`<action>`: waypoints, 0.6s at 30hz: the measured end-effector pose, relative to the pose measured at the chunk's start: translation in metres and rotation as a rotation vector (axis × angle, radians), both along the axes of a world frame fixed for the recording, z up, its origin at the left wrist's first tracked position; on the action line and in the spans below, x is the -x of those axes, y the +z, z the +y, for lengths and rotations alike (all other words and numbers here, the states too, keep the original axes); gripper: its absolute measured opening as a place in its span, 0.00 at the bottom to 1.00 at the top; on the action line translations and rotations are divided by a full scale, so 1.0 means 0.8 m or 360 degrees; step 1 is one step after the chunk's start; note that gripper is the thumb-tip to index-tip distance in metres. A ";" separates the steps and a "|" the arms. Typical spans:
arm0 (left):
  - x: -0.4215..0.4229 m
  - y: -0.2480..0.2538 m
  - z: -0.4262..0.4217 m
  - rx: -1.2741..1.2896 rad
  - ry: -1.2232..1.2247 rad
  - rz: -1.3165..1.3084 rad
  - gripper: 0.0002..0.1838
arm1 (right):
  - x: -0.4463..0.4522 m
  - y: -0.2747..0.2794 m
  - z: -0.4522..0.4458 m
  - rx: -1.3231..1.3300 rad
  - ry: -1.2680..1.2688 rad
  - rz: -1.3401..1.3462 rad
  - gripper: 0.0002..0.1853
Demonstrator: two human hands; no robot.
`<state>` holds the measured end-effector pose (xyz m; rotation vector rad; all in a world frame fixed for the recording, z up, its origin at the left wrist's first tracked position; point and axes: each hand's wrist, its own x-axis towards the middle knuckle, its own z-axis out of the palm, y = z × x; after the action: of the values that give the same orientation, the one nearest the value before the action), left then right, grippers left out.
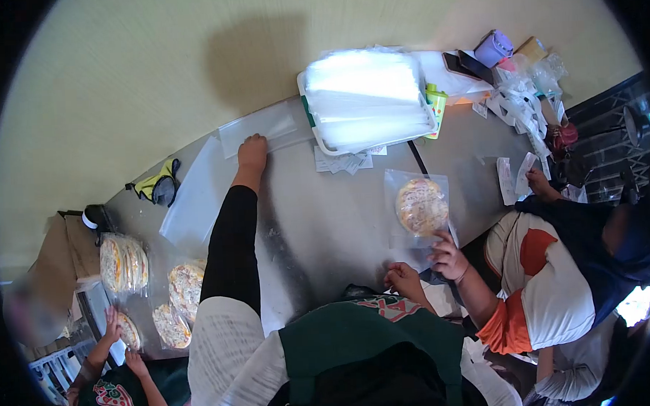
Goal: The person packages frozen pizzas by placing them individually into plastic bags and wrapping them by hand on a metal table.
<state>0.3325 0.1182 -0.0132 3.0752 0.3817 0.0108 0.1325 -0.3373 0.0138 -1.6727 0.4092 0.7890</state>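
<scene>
My left hand [252,149] reaches out in a black sleeve to the table's far edge, its fingers curled down on a clear plastic bag [282,123]. Close to my body, at the near edge, is my right hand [403,278], its fingers bent together; whatever they may hold is too small to make out. A round pizza in a clear bag [421,207] lies just beyond it, touched by a co-worker's hand [448,257]. Between my left hand and the wall side on the left lie more flat clear bags [188,194].
A white basket [429,129] full of clear bags stands at the back, with paper labels [343,161] before it. Phones [466,65] and a purple container [494,49] are back right. Stacked pizzas [123,262] and another person's hands [113,325] are at left. A co-worker at right holds papers [524,172].
</scene>
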 end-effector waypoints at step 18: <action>0.044 0.185 0.013 0.1725 -0.0020 -0.2292 0.06 | -0.056 0.060 0.091 -0.0218 0.0308 -0.0527 0.14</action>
<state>0.2975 0.1286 0.1348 1.4251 0.1395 1.3339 0.1776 -0.2647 0.0614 -1.6911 -0.0370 0.6475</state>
